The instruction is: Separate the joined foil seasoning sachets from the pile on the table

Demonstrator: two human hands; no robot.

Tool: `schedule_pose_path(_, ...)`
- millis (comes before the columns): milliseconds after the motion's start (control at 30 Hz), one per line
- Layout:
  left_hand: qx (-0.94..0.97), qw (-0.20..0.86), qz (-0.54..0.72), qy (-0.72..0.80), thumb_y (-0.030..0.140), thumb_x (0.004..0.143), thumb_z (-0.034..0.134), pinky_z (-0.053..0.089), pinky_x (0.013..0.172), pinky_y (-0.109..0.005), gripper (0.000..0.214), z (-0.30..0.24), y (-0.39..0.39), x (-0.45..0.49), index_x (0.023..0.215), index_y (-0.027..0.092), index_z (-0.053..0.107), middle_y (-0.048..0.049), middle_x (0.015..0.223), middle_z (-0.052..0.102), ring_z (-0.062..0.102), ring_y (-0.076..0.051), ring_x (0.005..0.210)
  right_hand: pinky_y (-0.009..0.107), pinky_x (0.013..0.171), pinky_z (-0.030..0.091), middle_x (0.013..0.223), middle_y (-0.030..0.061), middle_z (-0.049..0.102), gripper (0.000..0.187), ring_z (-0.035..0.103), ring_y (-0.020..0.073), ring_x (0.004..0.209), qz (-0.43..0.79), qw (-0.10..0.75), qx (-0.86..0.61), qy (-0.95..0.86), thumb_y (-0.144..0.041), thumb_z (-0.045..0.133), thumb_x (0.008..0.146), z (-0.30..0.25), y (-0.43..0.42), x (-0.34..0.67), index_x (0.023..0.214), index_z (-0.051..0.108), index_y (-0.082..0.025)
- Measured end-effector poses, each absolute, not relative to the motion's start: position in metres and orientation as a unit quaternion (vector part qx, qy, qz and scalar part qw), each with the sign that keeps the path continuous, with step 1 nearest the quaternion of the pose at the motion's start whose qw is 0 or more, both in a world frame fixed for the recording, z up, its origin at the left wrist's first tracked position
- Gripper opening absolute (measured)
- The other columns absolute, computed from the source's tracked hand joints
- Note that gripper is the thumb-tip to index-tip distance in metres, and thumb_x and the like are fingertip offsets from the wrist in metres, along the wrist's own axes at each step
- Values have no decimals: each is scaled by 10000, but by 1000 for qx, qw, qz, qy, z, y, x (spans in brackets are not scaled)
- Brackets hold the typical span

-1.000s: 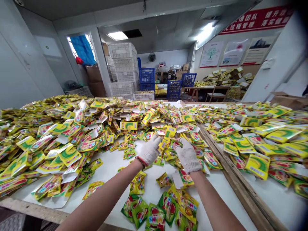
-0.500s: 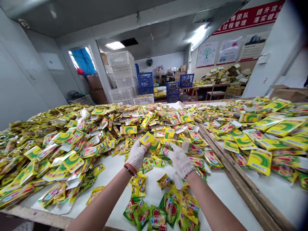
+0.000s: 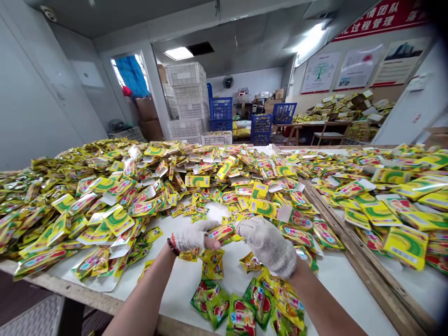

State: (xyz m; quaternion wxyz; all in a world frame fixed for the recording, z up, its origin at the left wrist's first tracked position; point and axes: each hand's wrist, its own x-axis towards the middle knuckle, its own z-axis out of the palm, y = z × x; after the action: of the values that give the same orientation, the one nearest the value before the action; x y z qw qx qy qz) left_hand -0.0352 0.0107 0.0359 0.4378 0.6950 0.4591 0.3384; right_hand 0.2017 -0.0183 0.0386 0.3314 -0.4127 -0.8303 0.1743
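My left hand (image 3: 194, 235), in a white knit glove with bare fingertips, grips the left end of a small yellow, red and green candy box (image 3: 224, 231), fingers above and thumb below. My right hand (image 3: 268, 245), gloved too, is closed at the other end of the box; its back hides what its fingertips hold. Below my hands lie a yellow candy packet (image 3: 212, 263) and several green watermelon packets (image 3: 241, 316). Just beyond my right hand rests another yellow candy box (image 3: 263, 207).
Heaped candy boxes (image 3: 115, 219) cover the left and back of the white table (image 3: 171, 280). A wooden strip (image 3: 345, 240) divides off more boxes at the right. White crates (image 3: 187, 100) and blue crates (image 3: 261, 128) stand behind.
The box held up in my left hand has come down and tilted, its printed watermelon side now showing. My right hand has turned over and closed. The view has swung slightly left.
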Motion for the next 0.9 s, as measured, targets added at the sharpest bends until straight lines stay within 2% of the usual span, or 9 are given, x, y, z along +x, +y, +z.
schedule_pose_path(67,761,368,279,456,342,468,813,434,594,-244,470,28,9,-27,899,211,677,-15,786,671,606,-213,715,428,936,440,963,57,688,299,591,245,941,136,294,-385,-864,-148,498,798,37,-17,202,974,687,-299)
schedule_pose_path(167,799,233,244,497,324,611,702,390,586,-248,374,16,7,-14,956,217,606,-9,787,623,562,-182,681,358,869,481,962,55,679,211,603,218,911,172,332,-419,-828,-207,498,824,36,-13,206,935,669,-259)
schedule_pose_path(267,805,100,253,527,251,622,646,386,625,-269,423,11,3,-5,1032,225,544,-30,900,597,556,-198,763,323,768,507,922,56,680,208,622,198,819,201,403,-524,-723,-319,524,818,34,-8,211,958,633,-209)
schedule_pose_path(367,821,31,232,520,242,617,624,410,705,-309,550,9,-2,2,1149,241,487,-58,1056,561,549,-235,878,295,665,499,811,33,675,249,611,170,683,196,384,-577,-694,-358,518,806,31,-4,215,963,621,-195)
schedule_pose_path(567,851,-1,213,480,211,618,589,428,762,-350,578,2,-10,12,1183,222,471,-70,1114,524,526,-245,907,313,692,476,776,50,664,122,600,193,715,140,293,-572,-753,-283,539,787,33,-11,211,812,633,-208)
schedule_pose_path(633,855,9,218,470,202,612,587,435,778,-357,568,0,-11,14,1169,207,475,-79,1130,520,525,-250,930,324,751,470,829,73,670,126,607,209,789,127,291,-558,-766,-257,525,797,34,-12,207,809,637,-201)
schedule_pose_path(700,855,27,224,467,210,623,590,442,784,-351,554,0,-11,15,1165,203,475,-81,1127,522,527,-247,940,317,781,471,887,86,674,162,611,209,839,144,309,-553,-761,-253,507,812,33,-11,206,886,637,-191)
schedule_pose_path(800,846,36,232,478,233,644,597,449,763,-341,574,1,-10,14,1202,214,462,-73,1106,524,532,-239,919,292,707,492,889,70,677,252,621,188,781,219,336,-574,-714,-268,526,796,32,-6,210,1020,605,-186)
schedule_pose_path(900,847,25,233,477,226,652,595,455,764,-346,611,1,-9,15,1246,223,450,-71,1099,518,533,-238,917,301,677,485,821,66,669,139,613,198,738,183,326,-592,-714,-246,559,758,30,-4,211,867,631,-199)
